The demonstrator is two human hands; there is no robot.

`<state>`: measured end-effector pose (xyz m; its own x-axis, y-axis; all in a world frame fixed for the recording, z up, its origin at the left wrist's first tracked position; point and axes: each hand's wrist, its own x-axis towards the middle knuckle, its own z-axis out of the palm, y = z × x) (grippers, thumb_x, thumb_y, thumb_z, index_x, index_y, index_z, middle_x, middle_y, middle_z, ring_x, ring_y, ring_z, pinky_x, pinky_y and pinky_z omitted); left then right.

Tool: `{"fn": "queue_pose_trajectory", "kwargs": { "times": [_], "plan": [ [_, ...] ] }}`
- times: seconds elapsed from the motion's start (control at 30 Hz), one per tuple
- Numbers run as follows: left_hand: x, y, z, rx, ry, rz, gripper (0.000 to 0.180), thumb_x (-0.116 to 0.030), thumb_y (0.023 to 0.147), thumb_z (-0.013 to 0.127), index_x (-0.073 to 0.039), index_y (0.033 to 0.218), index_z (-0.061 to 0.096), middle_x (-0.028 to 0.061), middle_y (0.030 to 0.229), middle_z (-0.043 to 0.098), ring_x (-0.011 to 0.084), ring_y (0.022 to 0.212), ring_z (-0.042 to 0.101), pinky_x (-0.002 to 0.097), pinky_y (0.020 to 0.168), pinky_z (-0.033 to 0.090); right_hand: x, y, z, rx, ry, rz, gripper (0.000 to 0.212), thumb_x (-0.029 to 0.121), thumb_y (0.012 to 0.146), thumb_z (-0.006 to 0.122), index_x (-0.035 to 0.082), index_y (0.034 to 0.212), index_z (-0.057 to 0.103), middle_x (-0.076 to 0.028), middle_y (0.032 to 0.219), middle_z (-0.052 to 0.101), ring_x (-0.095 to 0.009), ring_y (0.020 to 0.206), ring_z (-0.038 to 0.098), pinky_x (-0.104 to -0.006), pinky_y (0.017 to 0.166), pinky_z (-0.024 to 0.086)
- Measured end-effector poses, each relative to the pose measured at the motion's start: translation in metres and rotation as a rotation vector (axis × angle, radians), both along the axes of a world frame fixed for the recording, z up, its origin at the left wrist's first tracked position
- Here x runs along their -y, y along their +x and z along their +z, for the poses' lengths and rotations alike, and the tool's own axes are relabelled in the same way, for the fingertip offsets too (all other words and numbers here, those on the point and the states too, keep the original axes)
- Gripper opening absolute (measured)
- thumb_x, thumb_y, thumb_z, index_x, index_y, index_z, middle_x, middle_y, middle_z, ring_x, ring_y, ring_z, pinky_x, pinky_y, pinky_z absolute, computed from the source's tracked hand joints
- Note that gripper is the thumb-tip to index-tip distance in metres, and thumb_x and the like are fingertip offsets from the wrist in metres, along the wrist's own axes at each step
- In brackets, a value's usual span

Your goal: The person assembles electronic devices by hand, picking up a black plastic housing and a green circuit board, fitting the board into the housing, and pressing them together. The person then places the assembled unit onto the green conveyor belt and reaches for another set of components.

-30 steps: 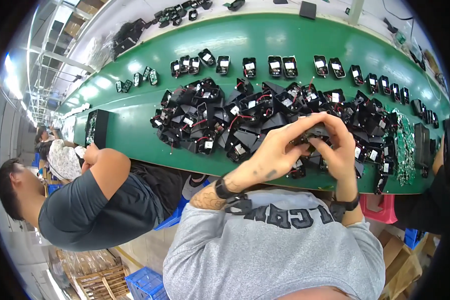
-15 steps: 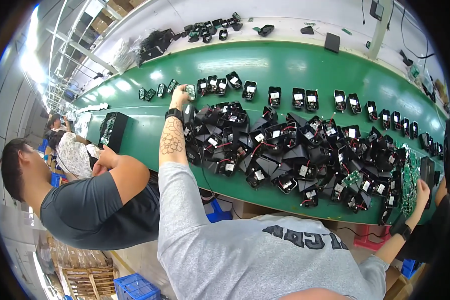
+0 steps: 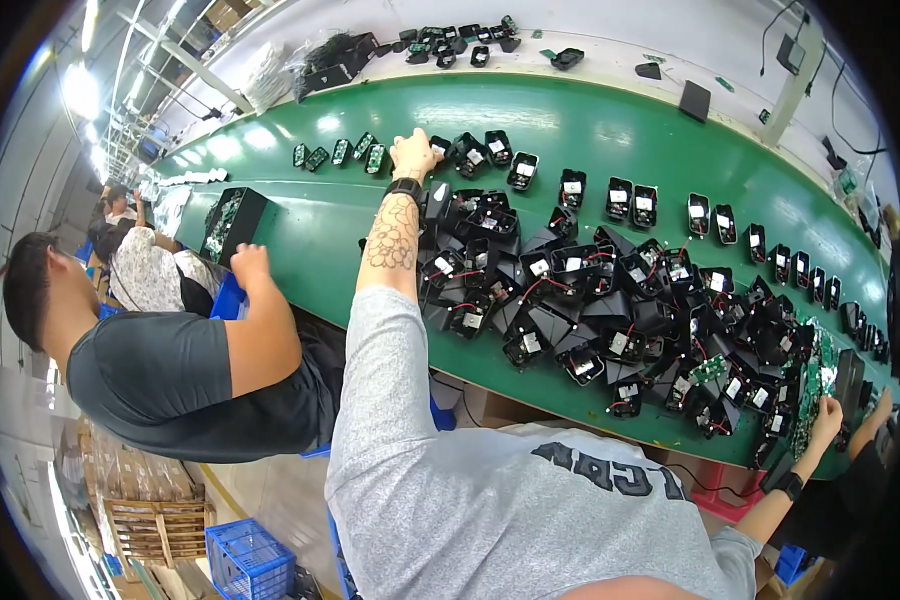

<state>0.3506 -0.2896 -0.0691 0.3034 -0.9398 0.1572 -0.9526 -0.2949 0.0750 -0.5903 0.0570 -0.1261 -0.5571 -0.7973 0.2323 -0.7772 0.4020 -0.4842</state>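
Observation:
At the left end of a row of open black plastic housings point(image 3: 523, 171), my left hand point(image 3: 413, 157) has its fingers curled at the edge of the first black housing point(image 3: 438, 146), which they partly cover. Just left of it a green circuit board point(image 3: 375, 158) lies on the table, in line with several more. My right hand point(image 3: 826, 422) is at the far right, fingers pinched together at the edge of a heap of green circuit boards point(image 3: 808, 400); what they hold is too small to make out. Between my arms spreads a pile of black housings point(image 3: 590, 300) with red wires and white labels.
The green table point(image 3: 310, 235) carries a black box of boards point(image 3: 235, 225) on the left, beside a seated co-worker point(image 3: 170, 375) in a dark shirt. A back shelf point(image 3: 610, 70) holds loose black parts. Another person's hand point(image 3: 873, 420) shows at the right edge.
My left hand has let go of a green circuit board, which now lies in the row, and has moved right to a black housing. The co-worker's hand has shifted toward the black box.

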Motion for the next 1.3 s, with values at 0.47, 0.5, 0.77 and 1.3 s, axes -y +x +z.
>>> {"fn": "queue_pose_trajectory", "kwargs": {
  "times": [0.47,0.5,0.77,1.3],
  "plan": [
    [-0.122,-0.105,0.115,-2.098,0.091,-0.338,0.030,0.003,0.090,0.047,0.010,0.119,0.045,0.0214,0.117,0.054,0.0330,0.117,0.051,0.0369,0.096,0.050,0.019,0.288,0.155,1.203,-0.510,0.298,0.029,0.013,0.089,0.060,0.002,0.116,0.055,-0.004,0.098,0.062,-0.017,0.079,0.067,-0.0235,0.061,0.050],
    [-0.161,-0.151,0.125,-2.246,0.120,-0.265,0.032,0.004,0.088,0.045,0.011,0.119,0.044,0.0252,0.119,0.053,0.0353,0.119,0.049,0.0382,0.093,0.052,0.025,0.314,0.158,1.309,-0.463,0.304,0.027,0.009,0.089,0.060,0.002,0.114,0.055,-0.006,0.094,0.064,-0.017,0.074,0.067,-0.0238,0.059,0.053],
    [-0.276,-0.332,0.122,-2.001,0.015,-0.564,0.060,0.007,0.087,0.044,-0.014,0.141,0.028,0.0162,0.120,0.054,0.0281,0.112,0.056,0.0440,0.088,0.052,0.037,0.402,0.121,1.650,-0.203,0.472,0.014,0.007,0.085,0.064,0.004,0.097,0.059,-0.010,0.092,0.067,-0.021,0.081,0.069,-0.0227,0.059,0.057],
    [-0.276,-0.346,0.090,-1.530,-0.184,-0.941,0.059,0.003,0.087,0.051,0.000,0.142,0.030,0.0101,0.126,0.037,0.0179,0.116,0.044,0.0290,0.094,0.040,0.034,0.414,0.098,1.773,-0.082,0.534,0.015,0.016,0.084,0.066,0.004,0.085,0.057,-0.007,0.082,0.065,-0.016,0.075,0.068,-0.0219,0.064,0.057]
  ]
}}
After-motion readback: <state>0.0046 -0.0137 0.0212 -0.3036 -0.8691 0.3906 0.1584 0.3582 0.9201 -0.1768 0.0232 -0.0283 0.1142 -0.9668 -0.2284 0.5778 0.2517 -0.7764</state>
